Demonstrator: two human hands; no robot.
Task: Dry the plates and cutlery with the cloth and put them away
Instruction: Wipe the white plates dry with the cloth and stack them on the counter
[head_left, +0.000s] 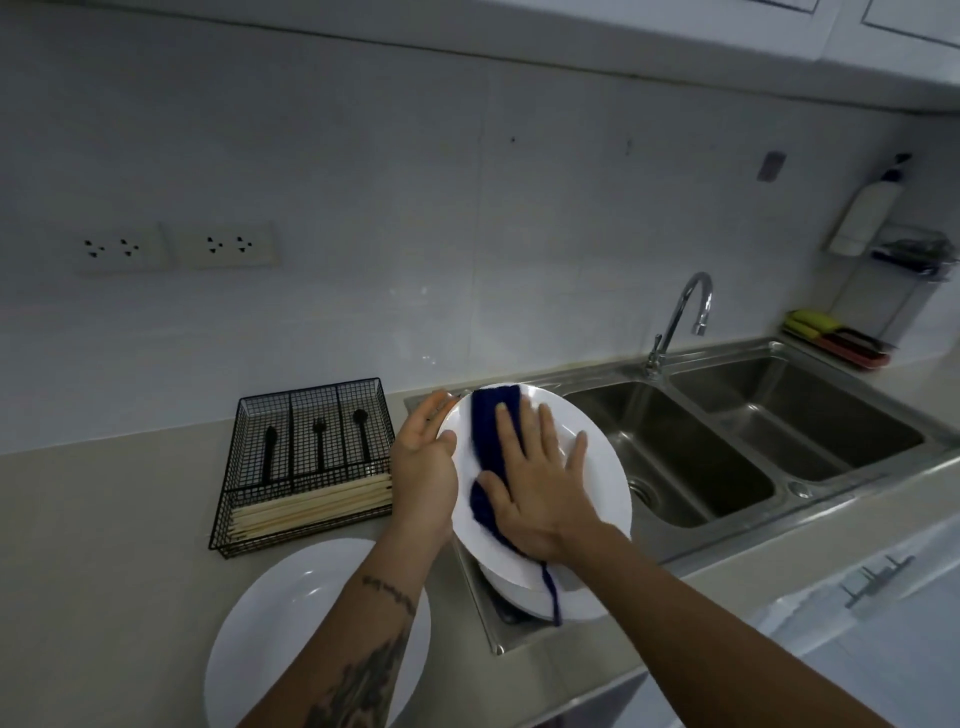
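A white plate (597, 467) is held tilted above the sink's draining board. My left hand (423, 467) grips its left rim, thumb on the face. My right hand (535, 483) lies flat with spread fingers on a dark blue cloth (493, 431), pressing it against the plate's face. A strand of the cloth hangs below the plate. More white plates (576, 603) are stacked underneath on the draining board. Another white plate (280, 623) sits on the counter at the lower left, partly hidden by my left forearm.
A black wire cutlery basket (311, 457) stands left of the sink with black cutlery and pale chopsticks inside. The steel double sink (727, 447) and its tap (680, 317) are to the right. Sponges (831, 338) and a soap bottle (867, 213) are at the far right.
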